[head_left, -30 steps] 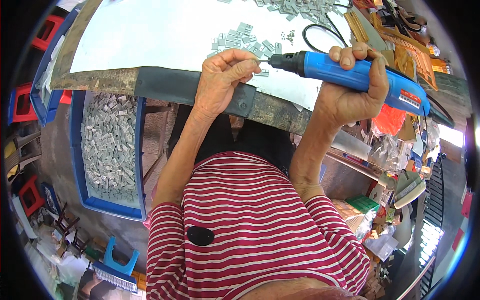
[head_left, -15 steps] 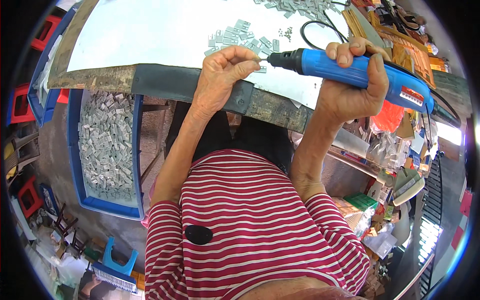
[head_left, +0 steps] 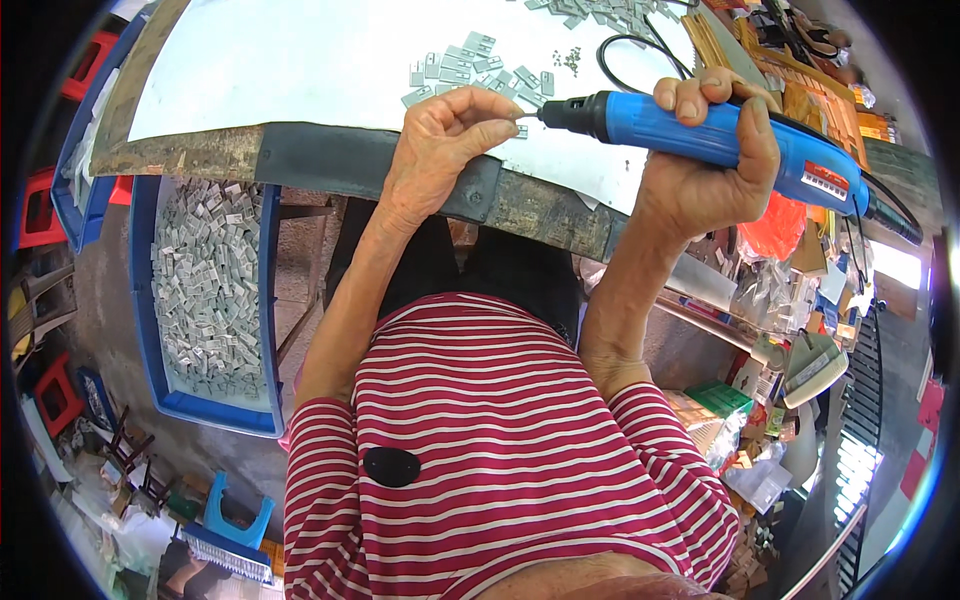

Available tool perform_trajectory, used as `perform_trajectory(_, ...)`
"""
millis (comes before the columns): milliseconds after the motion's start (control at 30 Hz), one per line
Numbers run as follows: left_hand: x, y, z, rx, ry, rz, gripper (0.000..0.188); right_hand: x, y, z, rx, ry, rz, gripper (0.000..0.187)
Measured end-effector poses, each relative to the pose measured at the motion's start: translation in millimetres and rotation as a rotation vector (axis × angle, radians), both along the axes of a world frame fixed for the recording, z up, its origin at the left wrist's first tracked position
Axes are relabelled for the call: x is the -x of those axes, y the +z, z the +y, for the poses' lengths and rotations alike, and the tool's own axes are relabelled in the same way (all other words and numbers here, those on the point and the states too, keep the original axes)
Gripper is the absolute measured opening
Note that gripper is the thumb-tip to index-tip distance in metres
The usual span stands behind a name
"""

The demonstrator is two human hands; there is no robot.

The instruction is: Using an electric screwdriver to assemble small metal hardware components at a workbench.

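A blue electric screwdriver [head_left: 660, 126] with a black nose lies across my right hand [head_left: 715, 165], whose fingers wrap round its body. Its thin bit [head_left: 530, 115] points left, level with the table's near edge. At the bit's end, thumb and forefinger of my left hand [head_left: 440, 145] are pinched together; whatever sits between them is too small and covered to make out. Just beyond the fingers is a loose group of small flat grey pieces [head_left: 455, 68] with dark slots. One more grey piece [head_left: 522, 131] lies beneath the bit. Tiny brownish bits [head_left: 571, 60] are scattered to their right.
White sheeting covers the worn wooden table [head_left: 560, 222]. A larger heap of grey pieces [head_left: 610, 14] lies at the far side, near a looped black cable [head_left: 605, 60]. Below the table's left stands a blue crate [head_left: 200, 408] of grey pieces. Clutter fills the right.
The view has shifted slightly. Both hands keep their grips, with the screwdriver's bit still at the left fingertips.
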State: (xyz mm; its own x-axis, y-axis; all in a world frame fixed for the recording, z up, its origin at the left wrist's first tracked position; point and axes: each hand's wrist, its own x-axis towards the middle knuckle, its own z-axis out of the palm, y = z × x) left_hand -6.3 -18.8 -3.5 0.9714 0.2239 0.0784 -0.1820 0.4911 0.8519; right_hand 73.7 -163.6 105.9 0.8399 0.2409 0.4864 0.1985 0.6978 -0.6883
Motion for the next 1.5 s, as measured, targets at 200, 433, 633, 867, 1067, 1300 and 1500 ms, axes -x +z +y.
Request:
perform_trajectory(200,-0.4,-2.3,-2.7,-0.148,0.044,0.006,0.016,-0.6,1.4,-3.1,-0.011,0.013,0.018,0.018)
perform_trajectory(433,-4.7,0.3,-18.7,-0.905,0.331,-0.046,0.015,-5.6,2.5,-10.5,0.017,-0.024,0.017,0.016)
perform_trajectory(633,-13.5,-11.7,-23.5,-1.197,0.386,-0.115,0.015,-15.4,-10.7,-8.1,0.187,-0.192,-0.012,0.014)
perform_trajectory(867,-15.5,-11.6,-25.7,-1.297,0.363,-0.089,0.013,-24.5,-25.9,2.0,0.291,-0.084,-0.007,0.015)
perform_trajectory(1067,-15.6,-12.7,-25.2,-1.268,0.361,-0.056,0.01,-7.6,-17.0,22.2,0.31,-0.173,-0.058,0.016)
perform_trajectory(1300,-15.7,-11.5,-25.4,-1.252,0.361,-0.05,0.007,0.5,-11.1,32.2,0.347,-0.243,-0.104,0.019)
perform_trajectory(1500,-14.4,-11.6,-24.5,-1.271,0.361,-0.038,0.007,0.2,-12.6,34.9,0.387,-0.25,-0.135,0.018)
